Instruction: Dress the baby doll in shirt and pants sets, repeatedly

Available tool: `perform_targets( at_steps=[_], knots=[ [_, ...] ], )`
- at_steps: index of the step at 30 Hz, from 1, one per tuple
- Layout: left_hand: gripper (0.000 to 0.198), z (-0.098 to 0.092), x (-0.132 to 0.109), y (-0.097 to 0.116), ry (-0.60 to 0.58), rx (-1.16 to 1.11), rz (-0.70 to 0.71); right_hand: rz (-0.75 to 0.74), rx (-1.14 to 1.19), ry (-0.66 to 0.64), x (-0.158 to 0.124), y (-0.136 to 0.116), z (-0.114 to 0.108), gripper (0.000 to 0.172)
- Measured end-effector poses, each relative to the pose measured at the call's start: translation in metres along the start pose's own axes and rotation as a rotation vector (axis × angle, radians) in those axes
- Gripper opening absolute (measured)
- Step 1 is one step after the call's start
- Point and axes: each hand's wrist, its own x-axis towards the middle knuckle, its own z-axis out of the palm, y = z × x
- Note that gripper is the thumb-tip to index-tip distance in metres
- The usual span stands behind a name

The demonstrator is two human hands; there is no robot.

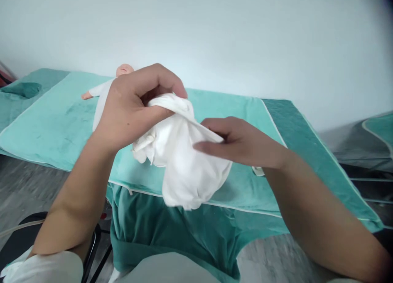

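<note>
Small white cloth baby pants (196, 168) hang bunched in front of me, above the near part of the green-covered table. My left hand (141, 98) pinches their upper edge between thumb and fingers. Farther right, my right hand (230, 139) grips the same edge, its fingers partly tucked into the cloth. The lower part of the pants droops in loose folds. Behind my left hand a baby doll (124, 69) in a white top lies on its back. One doll arm reaches out to the left; my hand and the pants hide much of its body.
A light green cover (55, 119) with white piping lies over a darker green cloth (310, 152) on the table. A small pale item (258, 171) is partly behind my right wrist. A black chair (27, 234) stands at lower left. The white wall (215, 37) rises behind.
</note>
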Motion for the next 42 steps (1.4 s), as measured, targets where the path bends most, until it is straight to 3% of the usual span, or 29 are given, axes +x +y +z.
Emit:
perform_targets(
  at_steps=[2, 5, 11, 13, 16, 19, 21, 24, 26, 29, 31, 33, 35, 37, 40, 42],
  knots=[
    [0.028, -0.001, 0.002, -0.010, -0.042, 0.008, 0.001, 0.104, -0.262, 0.196, 0.000, 0.009, -0.006, 0.009],
    [0.023, 0.000, 0.004, -0.032, -0.067, 0.223, -0.083, 0.177, -0.591, 0.436, 0.001, 0.031, -0.014, 0.017],
    [0.017, 0.007, -0.002, -0.081, -0.022, 0.639, -0.173, 0.297, -1.032, 0.643, -0.003, 0.079, -0.022, 0.029],
    [0.019, 0.007, -0.006, -0.092, 0.034, 0.678, -0.187, 0.300, -1.090, 0.712, -0.005, 0.090, -0.024, 0.032],
    [0.025, 0.006, -0.009, -0.098, 0.126, 0.640, -0.186, 0.169, -1.029, 0.810, -0.008, 0.099, -0.027, 0.041],
    [0.027, 0.005, -0.008, -0.091, 0.204, 0.552, -0.207, 0.073, -0.851, 0.926, -0.012, 0.097, -0.031, 0.043],
    [0.025, 0.002, -0.006, -0.082, 0.233, 0.511, -0.252, 0.106, -0.790, 0.975, -0.016, 0.091, -0.037, 0.040],
    [0.020, -0.003, 0.001, -0.068, 0.158, 0.537, -0.376, 0.353, -0.796, 0.874, -0.018, 0.079, -0.053, 0.040],
    [0.019, -0.007, 0.007, -0.066, -0.016, 0.633, -0.511, 0.562, -0.806, 0.702, -0.013, 0.074, -0.065, 0.040],
    [0.030, -0.003, 0.015, -0.081, -0.271, 0.818, -0.678, 0.776, -0.835, 0.409, 0.003, 0.080, -0.073, 0.042],
    [0.036, 0.010, 0.012, -0.098, -0.294, 0.906, -0.698, 0.844, -0.886, 0.301, 0.017, 0.095, -0.063, 0.045],
    [0.040, 0.034, -0.002, -0.117, -0.209, 0.960, -0.627, 0.813, -0.976, 0.330, 0.030, 0.117, -0.038, 0.048],
    [0.044, 0.067, -0.026, -0.135, -0.172, 0.991, -0.462, 0.599, -1.082, 0.439, 0.041, 0.140, -0.001, 0.049],
    [0.045, 0.101, -0.052, -0.150, -0.278, 0.887, -0.338, 0.400, -1.002, 0.405, 0.048, 0.163, 0.040, 0.048],
    [0.039, 0.138, -0.077, -0.167, -0.378, 0.767, -0.341, 0.432, -0.789, 0.400, 0.054, 0.188, 0.087, 0.050],
    [0.036, 0.149, -0.078, -0.175, -0.363, 0.751, -0.402, 0.541, -0.711, 0.476, 0.060, 0.199, 0.099, 0.057]
  ],
)
